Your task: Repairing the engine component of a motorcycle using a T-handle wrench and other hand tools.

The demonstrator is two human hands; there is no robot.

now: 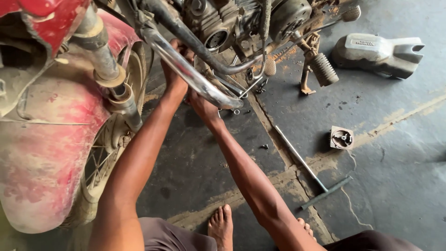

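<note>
A dusty red motorcycle fills the top and left, with its red front mudguard and spoked front wheel. A chrome exhaust pipe curves down from the engine. My left hand reaches up behind the pipe near the engine; its fingers are partly hidden. My right hand is under the pipe's lower bend, fingers hidden behind it. What either hand grips cannot be made out.
On the concrete floor lie a long T-handle wrench, a small square metal part and a grey engine cover. The side stand and footpeg hang at upper right. My bare feet rest below.
</note>
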